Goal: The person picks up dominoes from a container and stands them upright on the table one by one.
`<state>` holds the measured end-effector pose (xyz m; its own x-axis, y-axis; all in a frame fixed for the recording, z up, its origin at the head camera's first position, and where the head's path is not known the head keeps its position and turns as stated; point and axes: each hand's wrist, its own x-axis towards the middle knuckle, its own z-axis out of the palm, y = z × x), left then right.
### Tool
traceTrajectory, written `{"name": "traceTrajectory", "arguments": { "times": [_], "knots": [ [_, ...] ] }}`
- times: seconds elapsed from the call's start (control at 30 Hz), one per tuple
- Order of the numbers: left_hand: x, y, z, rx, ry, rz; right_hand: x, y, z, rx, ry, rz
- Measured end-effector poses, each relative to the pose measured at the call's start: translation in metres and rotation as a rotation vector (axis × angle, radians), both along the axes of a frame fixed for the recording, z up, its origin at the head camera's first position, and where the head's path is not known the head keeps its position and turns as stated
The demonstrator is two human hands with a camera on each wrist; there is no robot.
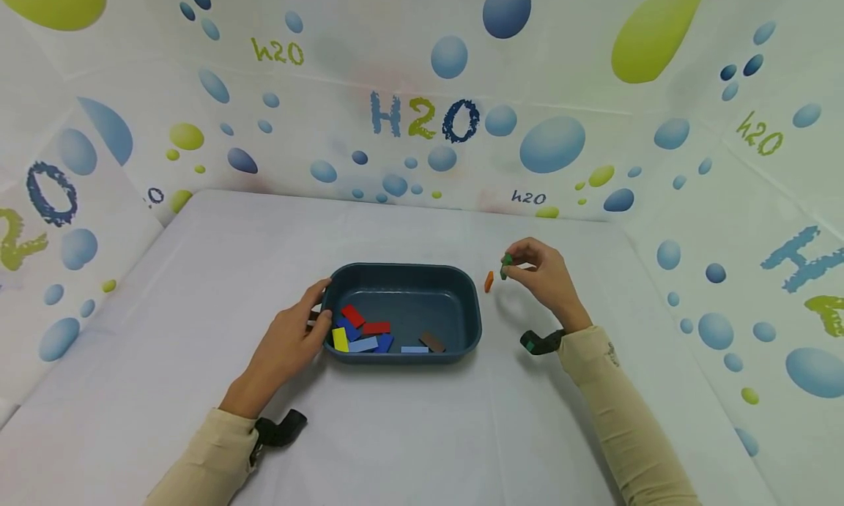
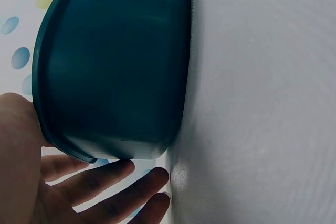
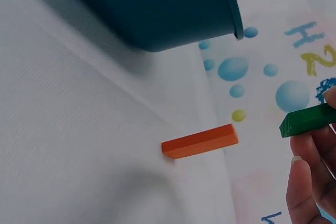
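Note:
A dark teal plastic tub (image 1: pixel 402 359) stands on the white-covered table with several small flat blocks in it. My left hand (image 1: pixel 294 335) rests against the tub's left end, thumb and index finger at the rim. In the left wrist view, the other fingers (image 2: pixel 126 195) spread loosely beside the outer wall. To the right of the tub, my right hand (image 1: pixel 542 273) pinches a green block (image 3: pixel 310 120) between thumb and fingers, above the table. Just left of that hand, an orange block (image 3: pixel 201 141) stands on end on the cloth.
Inside the tub, red (image 1: pixel 376 328), yellow (image 1: pixel 340 340), blue and light blue blocks lie clustered in the near left corner. A brown block (image 1: pixel 432 342) and another light blue one (image 1: pixel 415 349) lie along the near wall. Printed fabric walls (image 1: pixel 422 67) enclose the table's back and sides.

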<state>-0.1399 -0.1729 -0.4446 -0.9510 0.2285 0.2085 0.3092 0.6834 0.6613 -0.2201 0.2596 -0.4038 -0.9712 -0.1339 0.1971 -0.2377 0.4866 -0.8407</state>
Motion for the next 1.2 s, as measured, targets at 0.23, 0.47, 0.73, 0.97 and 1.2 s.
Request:
{"name": "traceTrajectory", "arguments": {
  "times": [0.23, 0.47, 0.73, 0.97, 1.2],
  "knots": [
    [0.001, 0.000, 0.000, -0.003, -0.006, -0.001, -0.007, 0.005, -0.016, 0.019, -0.033, -0.016],
    [0.002, 0.000, 0.000, -0.002, -0.001, 0.001, -0.010, 0.008, -0.026, 0.015, -0.059, -0.013],
    [0.002, 0.000, 0.000, -0.003, 0.009, 0.003, -0.012, 0.009, -0.033, 0.030, -0.083, -0.009],
    [0.002, 0.000, 0.001, -0.004, 0.004, 0.001, -0.012, 0.009, -0.036, 0.024, -0.097, -0.005],
    [0.002, 0.000, 0.003, -0.007, 0.005, 0.000, -0.012, 0.009, -0.041, 0.015, -0.106, 0.003]
  ]
}}
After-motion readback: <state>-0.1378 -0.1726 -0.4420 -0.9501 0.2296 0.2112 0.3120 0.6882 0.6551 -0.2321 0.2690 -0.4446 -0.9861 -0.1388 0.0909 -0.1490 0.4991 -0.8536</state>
